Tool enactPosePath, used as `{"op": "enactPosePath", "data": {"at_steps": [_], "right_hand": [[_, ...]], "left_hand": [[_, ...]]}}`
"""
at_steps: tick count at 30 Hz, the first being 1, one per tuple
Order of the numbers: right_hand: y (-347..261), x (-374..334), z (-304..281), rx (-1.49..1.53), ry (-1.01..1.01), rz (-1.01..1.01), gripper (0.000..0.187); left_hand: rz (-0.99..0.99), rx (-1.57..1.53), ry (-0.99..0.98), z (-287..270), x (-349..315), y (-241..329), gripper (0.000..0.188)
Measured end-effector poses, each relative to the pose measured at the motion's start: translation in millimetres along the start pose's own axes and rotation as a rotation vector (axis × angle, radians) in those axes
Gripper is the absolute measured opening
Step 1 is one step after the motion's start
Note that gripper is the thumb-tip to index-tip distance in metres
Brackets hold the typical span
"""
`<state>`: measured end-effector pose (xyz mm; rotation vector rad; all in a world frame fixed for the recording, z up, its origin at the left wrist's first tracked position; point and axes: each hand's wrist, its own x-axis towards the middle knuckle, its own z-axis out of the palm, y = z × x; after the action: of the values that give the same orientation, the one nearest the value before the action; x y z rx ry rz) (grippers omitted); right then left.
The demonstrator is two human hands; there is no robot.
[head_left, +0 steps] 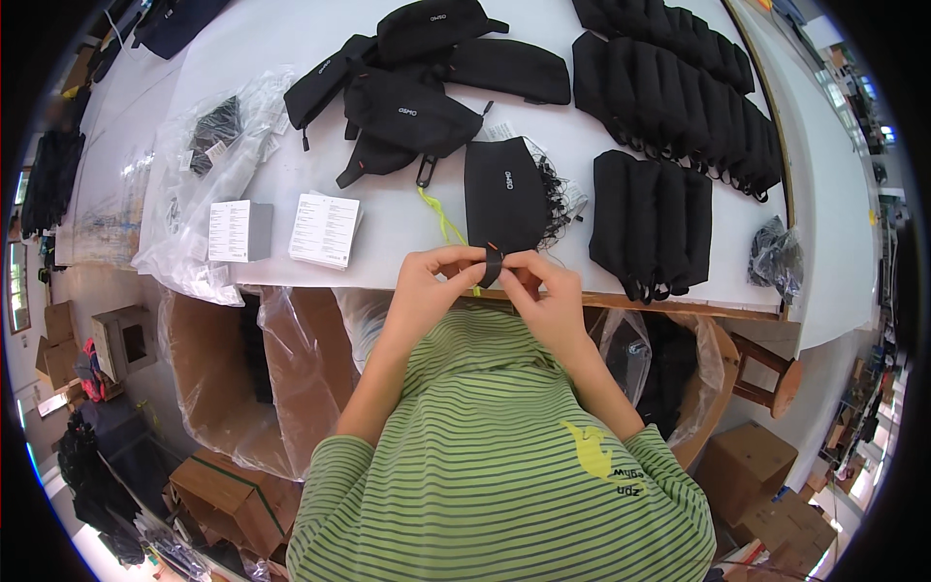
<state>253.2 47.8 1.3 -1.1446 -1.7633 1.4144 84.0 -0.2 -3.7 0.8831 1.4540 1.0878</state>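
With my left hand (pixel 433 279) and my right hand (pixel 545 294), I am pinching a short black strap (pixel 494 266). I am holding it at the near edge of the white table (pixel 393 225), beside a flat black pouch (pixel 505 194). Two white card stacks (pixel 326 230) are sitting to the left.

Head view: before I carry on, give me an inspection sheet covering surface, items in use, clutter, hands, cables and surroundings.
Surface: white table, bearing many black pouches.
Items in use: black strap, with one pouch just beyond it.
Clutter: crumpled clear plastic and two white card stacks at left.
Hands: left hand and right hand both pinch the strap.
Cables: nothing certain; yellow-green cord left of that pouch.
Surroundings: plastic-lined cartons below the table edge; wooden stool at right.
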Motion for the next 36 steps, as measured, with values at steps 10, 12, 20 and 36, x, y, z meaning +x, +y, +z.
{"op": "enactPosePath", "data": {"at_steps": [10,12,20,36], "right_hand": [[-1,-6,-1,0.038,-0.021,0.057,0.014],[0,-3,-9,0.323,-0.050,0.100,0.015],[-7,4,-34,0.709,-0.062,0.130,0.014],[-21,0,-10,0.669,-0.144,0.032,0.012]], "left_hand": [[0.351,0.186,0.253,13,-9,4,0.007],[0.418,0.129,0.340,13,-11,6,0.006],[0.144,-0.307,0.147,6,-26,27,0.006],[0.077,-0.205,0.004,19,-28,35,0.008]]}}
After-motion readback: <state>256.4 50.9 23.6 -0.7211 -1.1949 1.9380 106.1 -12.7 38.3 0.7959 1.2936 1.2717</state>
